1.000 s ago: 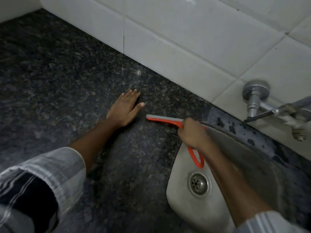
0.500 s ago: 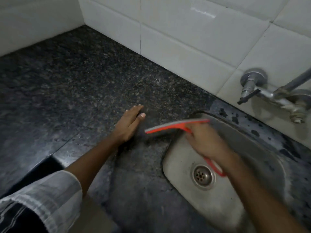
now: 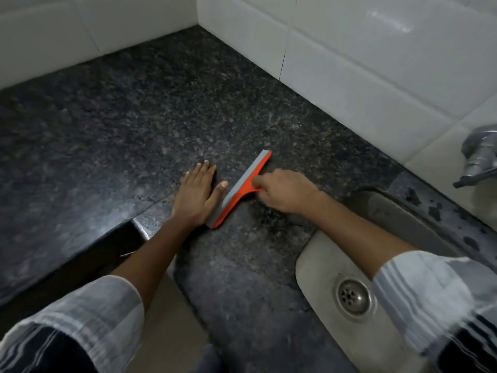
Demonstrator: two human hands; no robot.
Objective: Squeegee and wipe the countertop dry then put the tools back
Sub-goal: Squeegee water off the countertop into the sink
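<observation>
The right hand (image 3: 286,191) was in the middle of the frame, just right of center. It was closed tight around the orange handle of the squeegee (image 3: 240,189). The handle was mostly hidden inside the fist. The squeegee lay on the dark speckled countertop (image 3: 121,125). Its long blade ran at a slant, from lower left up to upper right. The blade had a grey strip along its left side and an orange back. The grey edge was down on the stone.

The left hand (image 3: 198,193) was just left of the squeegee. It lay flat on the countertop with the fingers spread open, holding nothing. Its thumb touched or nearly touched the grey strip; I could not tell which.

A steel sink (image 3: 317,267) sat in the lower right of the frame, with a round drain (image 3: 352,296) in its bottom. The right arm reached across above the sink. A metal tap (image 3: 478,157) stuck out at the right edge. White wall tiles (image 3: 363,63) ran along the top of the frame. Both arms wore pale striped sleeves (image 3: 88,313), seen at the bottom corners
</observation>
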